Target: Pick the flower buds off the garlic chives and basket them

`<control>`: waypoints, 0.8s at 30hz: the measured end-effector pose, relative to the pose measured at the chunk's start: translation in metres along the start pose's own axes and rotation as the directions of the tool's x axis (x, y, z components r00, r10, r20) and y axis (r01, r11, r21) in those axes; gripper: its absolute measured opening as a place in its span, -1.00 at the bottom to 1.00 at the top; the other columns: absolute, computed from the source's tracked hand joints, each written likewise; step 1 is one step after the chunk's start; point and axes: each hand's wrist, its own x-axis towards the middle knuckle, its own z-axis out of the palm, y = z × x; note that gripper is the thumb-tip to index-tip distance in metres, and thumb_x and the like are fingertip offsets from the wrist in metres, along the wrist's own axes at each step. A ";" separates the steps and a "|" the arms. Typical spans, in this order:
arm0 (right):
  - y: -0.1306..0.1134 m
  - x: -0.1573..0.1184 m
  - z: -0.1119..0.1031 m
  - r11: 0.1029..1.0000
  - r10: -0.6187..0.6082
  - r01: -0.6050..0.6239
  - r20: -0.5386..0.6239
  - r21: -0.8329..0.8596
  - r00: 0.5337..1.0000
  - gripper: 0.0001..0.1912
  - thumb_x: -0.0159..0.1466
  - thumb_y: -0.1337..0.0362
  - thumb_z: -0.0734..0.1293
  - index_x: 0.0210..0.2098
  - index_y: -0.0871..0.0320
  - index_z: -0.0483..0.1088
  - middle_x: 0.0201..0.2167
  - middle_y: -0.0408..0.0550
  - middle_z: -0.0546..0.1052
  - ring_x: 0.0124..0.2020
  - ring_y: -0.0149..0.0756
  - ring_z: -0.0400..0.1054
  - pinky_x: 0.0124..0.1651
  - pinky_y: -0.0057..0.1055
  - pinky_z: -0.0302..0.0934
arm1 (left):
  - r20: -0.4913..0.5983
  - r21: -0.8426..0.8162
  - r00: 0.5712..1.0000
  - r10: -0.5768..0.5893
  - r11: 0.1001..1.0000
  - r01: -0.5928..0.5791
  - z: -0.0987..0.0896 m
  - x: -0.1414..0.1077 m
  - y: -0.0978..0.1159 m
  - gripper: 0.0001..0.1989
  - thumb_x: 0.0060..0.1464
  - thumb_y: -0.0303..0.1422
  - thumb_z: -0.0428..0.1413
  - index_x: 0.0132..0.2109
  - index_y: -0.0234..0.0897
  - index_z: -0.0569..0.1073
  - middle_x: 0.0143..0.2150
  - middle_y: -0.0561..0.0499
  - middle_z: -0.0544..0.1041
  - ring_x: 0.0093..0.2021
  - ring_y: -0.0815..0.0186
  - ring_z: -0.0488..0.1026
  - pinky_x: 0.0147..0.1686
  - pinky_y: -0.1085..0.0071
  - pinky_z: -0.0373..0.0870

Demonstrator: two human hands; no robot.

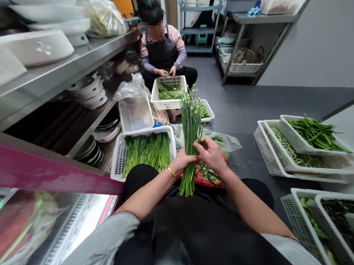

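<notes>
A tall bunch of green flowering chives (190, 127) stands nearly upright in front of me, pale buds at the top and cut stems at the bottom. My left hand (183, 161), with a gold bracelet at the wrist, is wrapped round its lower part. My right hand (211, 153) is at the bunch's right side, thumb and fingers pressed together at the stems; what they pinch is too small to name. Below my right hand is a red container (224, 161) with green trimmings. At the left, a white basket (114, 157) holds more long green stems.
Across from me a person (162, 47) squats, handling greens over a white basket (168, 104). White baskets of green beans (313, 135) stand at the right. A steel shelf (107, 46) with dishes and a pink-edged case (51, 169) border the left.
</notes>
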 end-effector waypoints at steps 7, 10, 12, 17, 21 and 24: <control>0.000 -0.007 -0.015 0.998 -0.025 0.027 0.024 -0.057 0.999 -0.60 0.30 -0.03 0.19 -0.47 0.13 0.37 -0.52 -0.11 0.40 -0.46 -0.36 0.27 -0.31 -0.40 0.15 | 0.053 -0.025 0.996 0.067 0.997 -0.066 -0.006 -0.001 -0.003 -0.57 -0.38 -0.30 0.37 -0.33 -0.39 0.41 -0.55 0.06 0.47 -0.65 0.41 0.35 -0.61 0.46 0.27; 0.002 -0.012 -0.021 0.998 0.018 -0.011 0.102 -0.068 0.995 -0.60 0.25 -0.06 0.24 -0.51 0.13 0.32 -0.55 -0.12 0.40 -0.49 -0.37 0.23 -0.34 -0.39 0.14 | 0.145 -0.008 0.987 0.073 0.997 -0.073 -0.015 -0.002 0.002 -0.57 -0.37 -0.27 0.38 -0.35 -0.40 0.42 -0.60 0.06 0.46 -0.67 0.40 0.34 -0.63 0.47 0.26; 0.004 -0.017 -0.028 0.995 0.083 -0.071 0.192 -0.070 0.978 -0.57 0.21 -0.10 0.28 -0.52 0.13 0.27 -0.59 -0.16 0.36 -0.53 -0.40 0.18 -0.41 -0.41 0.11 | 0.223 0.010 0.972 0.072 0.997 -0.076 -0.024 -0.004 0.007 -0.56 -0.37 -0.25 0.38 -0.36 -0.41 0.41 -0.57 0.00 0.50 -0.67 0.41 0.35 -0.64 0.48 0.27; -0.006 -0.023 -0.066 0.923 0.278 -0.319 0.201 0.216 0.939 -0.44 0.10 -0.26 0.33 -0.50 0.08 0.09 -0.67 -0.31 0.18 -0.64 -0.47 0.14 -0.58 -0.47 0.10 | 0.330 0.171 0.944 0.011 0.983 -0.071 -0.047 -0.010 0.014 -0.57 -0.36 -0.24 0.40 -0.41 -0.40 0.41 -0.57 -0.02 0.52 -0.66 0.39 0.39 -0.64 0.50 0.30; -0.035 -0.013 -0.089 0.792 0.265 -0.256 0.066 0.553 0.962 -0.45 0.05 -0.17 0.44 -0.44 0.07 0.11 -0.64 -0.35 0.16 -0.71 -0.56 0.05 -0.72 -0.59 -0.10 | 0.338 0.263 0.940 -0.040 0.963 -0.053 -0.055 -0.012 0.010 -0.59 -0.33 -0.24 0.39 -0.39 -0.39 0.41 -0.60 0.04 0.48 -0.63 0.37 0.41 -0.60 0.48 0.36; -0.052 0.000 -0.084 0.820 0.176 -0.131 -0.027 0.557 0.984 -0.50 0.00 -0.11 0.49 -0.38 0.09 0.24 -0.69 -0.39 0.05 -0.74 -0.62 -0.16 -0.72 -0.58 -0.29 | 0.328 0.309 0.942 -0.064 0.950 -0.042 -0.052 -0.013 0.004 -0.61 -0.28 -0.24 0.37 -0.38 -0.39 0.40 -0.58 0.05 0.48 -0.61 0.37 0.42 -0.57 0.48 0.37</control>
